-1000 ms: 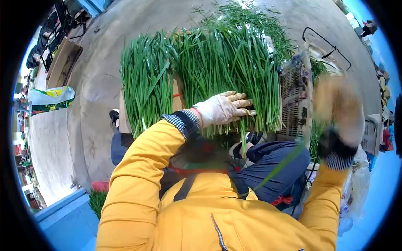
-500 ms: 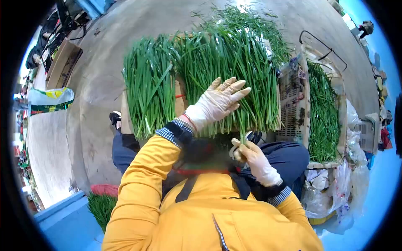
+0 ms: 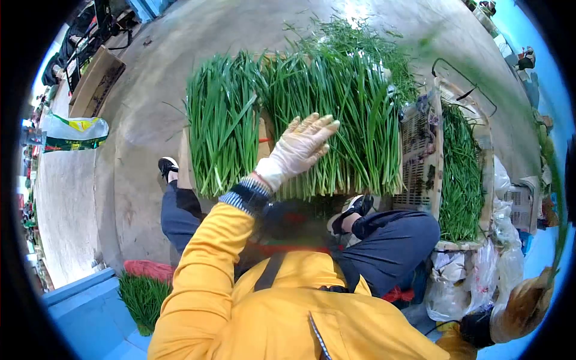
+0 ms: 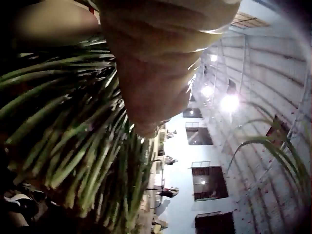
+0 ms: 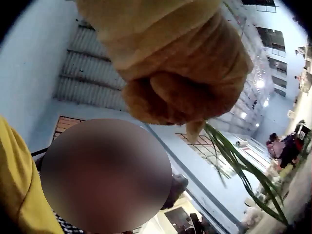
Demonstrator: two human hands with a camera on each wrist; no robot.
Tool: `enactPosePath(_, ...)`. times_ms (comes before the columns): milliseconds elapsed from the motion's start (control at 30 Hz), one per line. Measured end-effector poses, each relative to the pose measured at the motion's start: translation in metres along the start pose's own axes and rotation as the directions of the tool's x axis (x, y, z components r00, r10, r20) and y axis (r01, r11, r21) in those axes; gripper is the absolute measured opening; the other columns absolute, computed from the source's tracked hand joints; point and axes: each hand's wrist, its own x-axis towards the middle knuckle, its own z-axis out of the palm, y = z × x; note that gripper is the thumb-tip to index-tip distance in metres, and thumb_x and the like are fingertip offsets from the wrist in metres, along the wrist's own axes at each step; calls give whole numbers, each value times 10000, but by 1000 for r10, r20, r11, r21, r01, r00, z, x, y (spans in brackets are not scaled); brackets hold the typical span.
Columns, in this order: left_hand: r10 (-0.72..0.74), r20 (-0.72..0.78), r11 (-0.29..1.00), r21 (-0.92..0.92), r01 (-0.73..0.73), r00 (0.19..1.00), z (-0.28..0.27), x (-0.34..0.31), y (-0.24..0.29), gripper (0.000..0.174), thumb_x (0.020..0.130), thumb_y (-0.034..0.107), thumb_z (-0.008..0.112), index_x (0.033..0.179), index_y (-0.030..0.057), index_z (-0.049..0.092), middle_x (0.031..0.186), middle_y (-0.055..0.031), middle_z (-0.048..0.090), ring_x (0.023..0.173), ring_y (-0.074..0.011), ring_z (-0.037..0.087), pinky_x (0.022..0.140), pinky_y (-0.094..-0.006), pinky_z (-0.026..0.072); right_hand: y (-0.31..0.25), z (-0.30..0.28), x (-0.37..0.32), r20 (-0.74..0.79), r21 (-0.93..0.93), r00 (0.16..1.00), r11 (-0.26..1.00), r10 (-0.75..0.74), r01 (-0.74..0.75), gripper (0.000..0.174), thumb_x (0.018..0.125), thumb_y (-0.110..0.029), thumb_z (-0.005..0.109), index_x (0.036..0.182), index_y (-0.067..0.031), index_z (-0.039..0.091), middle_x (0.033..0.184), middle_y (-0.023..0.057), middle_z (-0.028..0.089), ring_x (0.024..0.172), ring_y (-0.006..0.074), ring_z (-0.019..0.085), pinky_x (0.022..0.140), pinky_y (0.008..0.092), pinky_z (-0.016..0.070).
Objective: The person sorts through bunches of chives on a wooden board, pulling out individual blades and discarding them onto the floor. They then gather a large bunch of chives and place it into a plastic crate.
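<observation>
Long green Chinese chives (image 3: 360,114) lie in a thick layer on a low support, cut ends toward the person, with another bunch of chives (image 3: 222,120) on its left. My gloved left hand (image 3: 298,147) rests on the layer, fingers straight and slightly spread; the left wrist view shows pale stalk ends (image 4: 83,180) beside the glove. Out at the far lower right is my right hand (image 3: 528,306), also gloved. In the right wrist view its curled fingers grip a few loose chive leaves (image 5: 243,170), which trail from the fist.
Beside the layer stands a slatted plastic crate (image 3: 417,150) with more chives (image 3: 462,180) in it. Clear plastic bags (image 3: 450,288) lie in front of it. Scattered green leaves (image 3: 366,45) cover the floor behind. Red netting (image 3: 147,270) and chives sit at lower left.
My right hand came in to the stalk ends at the layer's front, then swung far out right with a few leaves. The left hand stayed on the chives, shifting slightly left.
</observation>
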Motion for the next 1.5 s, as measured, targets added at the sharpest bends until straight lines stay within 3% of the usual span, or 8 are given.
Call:
enactPosePath(133,-98,-143,824,-566,-1,985,-19,-13,26,527,936,102,572,1443,89,426,1435,-134,492,1279,-243,513,1089,-363,387,27,105,-48,646,324,742,817,178,-478,338,925,-133,527,1222,28,502,1127,179,649,729,143,609,665,280,516)
enactPosePath(233,-109,135,-174,-978,115,985,-44,-12,81,572,962,347,595,1435,71,427,1380,-89,550,1257,-222,526,1059,-388,410,64,247,-118,896,165,267,825,-355,541,147,867,-23,484,990,-48,563,1060,122,661,848,168,628,616,243,470)
enactPosePath(333,-264,270,-440,-888,134,926,-34,6,76,543,944,391,616,1343,46,489,1282,-128,613,1184,-198,568,968,-349,468,109,289,-192,814,-344,-36,430,580,-835,145,944,-123,455,922,-47,576,621,-12,441,477,86,350,436,214,267)
enactPosePath(600,-429,555,-558,-783,274,713,-1,0,58,263,990,217,558,1148,29,651,908,-80,705,758,-155,620,693,-314,549,163,295,-238,691,-535,-522,-132,500,-835,236,940,-205,376,926,-65,566,560,-8,421,428,119,339,412,246,272)
enactPosePath(1200,-584,448,-385,-887,256,677,-23,-8,24,288,954,248,618,1127,21,647,1026,-92,723,883,-155,675,748,-284,510,31,301,-90,631,224,-720,956,-289,-188,309,904,-42,576,1210,-1,595,1045,79,709,889,165,678,788,275,547)
enactPosePath(1300,-654,462,-360,-887,290,599,-47,-2,42,211,941,218,637,1073,54,644,983,-76,735,899,-139,670,803,-258,483,88,342,-72,708,-136,-491,584,-507,-800,370,921,-96,597,1275,4,555,1074,86,701,864,166,682,789,279,557)
enactPosePath(1433,-626,451,-409,-885,224,636,-42,2,34,203,929,157,647,1100,48,661,1065,-67,719,975,-141,666,736,-234,486,97,392,-85,908,-413,317,714,274,566,518,893,-240,675,1330,-12,513,1193,168,645,1016,235,656,893,343,533)
enactPosePath(1500,-599,419,-427,-888,169,683,-35,-3,30,206,930,156,645,1099,40,660,1068,-75,718,963,-145,669,731,-234,488,138,360,-144,989,-134,-55,984,141,115,512,877,-310,685,1290,-42,543,1182,211,633,1033,293,644,916,380,515)
